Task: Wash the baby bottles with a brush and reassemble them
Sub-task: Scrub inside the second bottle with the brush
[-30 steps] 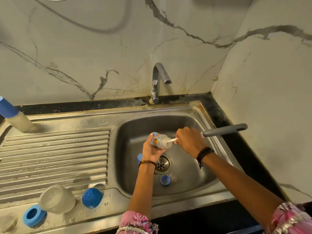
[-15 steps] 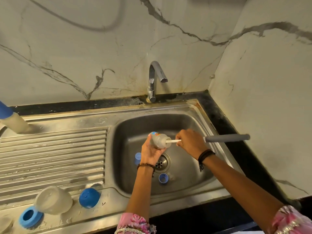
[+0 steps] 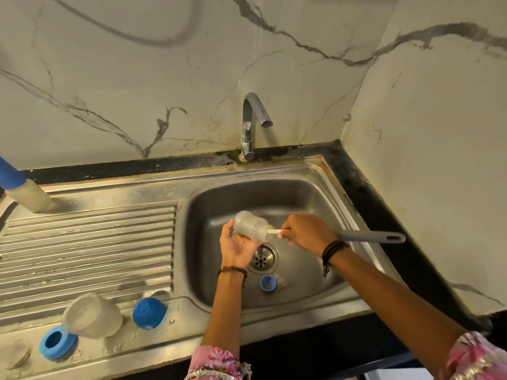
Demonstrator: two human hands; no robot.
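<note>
- Since the earlier frame the bottle (image 3: 252, 229) has turned in the left hand (image 3: 238, 246); its printed side no longer shows, and the brush (image 3: 367, 237) handle has tipped lower.
- Bottle lies sideways over the sink (image 3: 315, 193) basin, above the drain (image 3: 262, 259), mouth to the right, likely so the brush can run straight in.
- Left hand cups the bottle from beneath, fingers curled round it.
- Right hand (image 3: 306, 233) grips the brush near its white stem; head is inside the bottle.
- Blue ring (image 3: 267, 283) lies on the basin floor.
- On the drainboard: cap (image 3: 149, 313), clear cover (image 3: 92, 319), second ring (image 3: 56, 342), another bottle (image 3: 27, 194) at far left, apparently awaiting reassembly.
- Tap (image 3: 251, 124) shows no water.
</note>
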